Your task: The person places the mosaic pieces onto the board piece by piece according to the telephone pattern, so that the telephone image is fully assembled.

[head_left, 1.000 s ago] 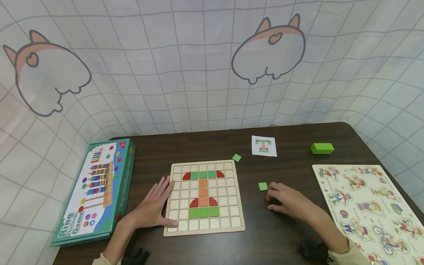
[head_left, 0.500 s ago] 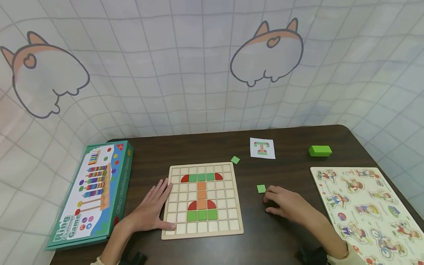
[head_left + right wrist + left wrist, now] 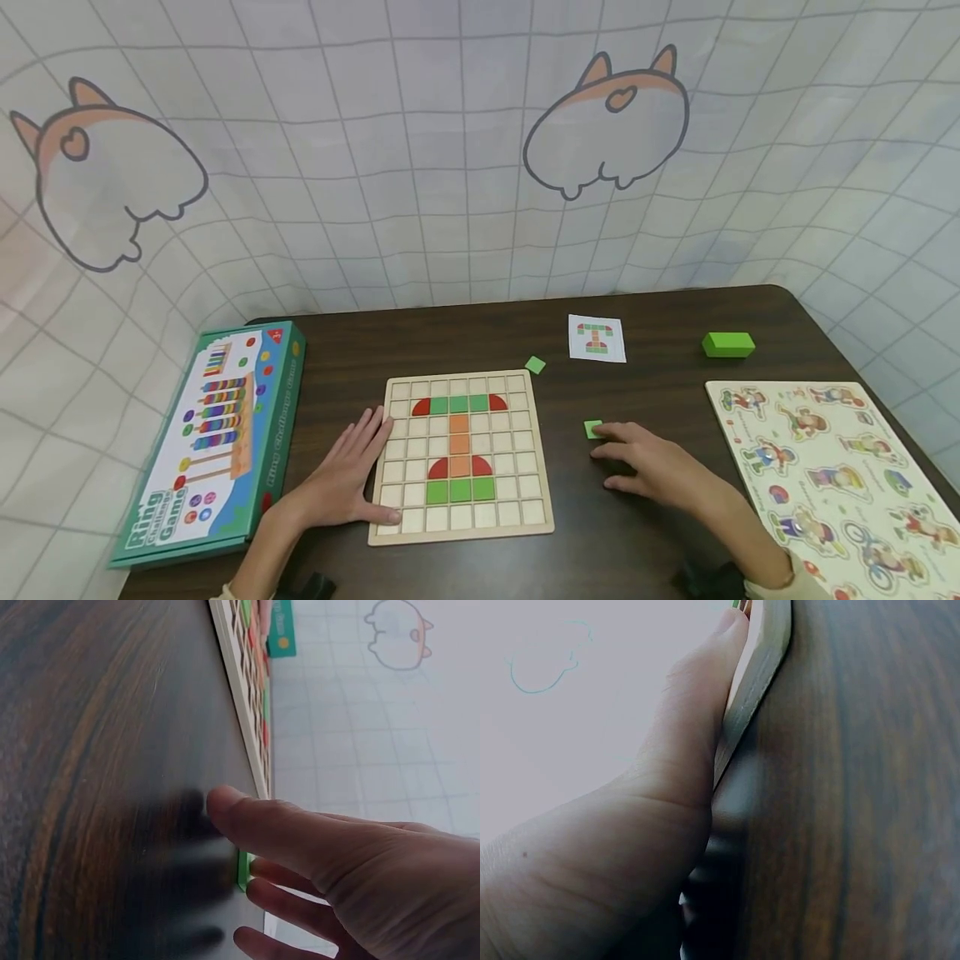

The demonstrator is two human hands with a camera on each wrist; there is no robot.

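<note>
A square wooden grid board (image 3: 517, 515) lies mid-table, with green, red and orange pieces set in a T-like figure. My left hand (image 3: 341, 475) rests along its left edge, fingers extended, thumb on the lower left corner. The left wrist view shows that thumb (image 3: 697, 712) against the board's rim. Right of the board, a small green square tile (image 3: 591, 430) lies on the table. My right hand (image 3: 652, 468) is over its right side, fingertips at the tile and partly covering it. In the right wrist view, the thumb (image 3: 259, 821) stays apart from the green tile (image 3: 242, 871).
Another green tile (image 3: 535, 365) lies at the board's upper right corner. A pattern card (image 3: 596, 354) and a green block (image 3: 728, 345) sit farther back. A game box (image 3: 281, 417) flanks the left; a picture board (image 3: 832, 500) flanks the right.
The right hand's fingers have straightened and shifted slightly left, from beside the green tile to over its edge. The left hand keeps its place on the board. The head view has tilted slightly.
</note>
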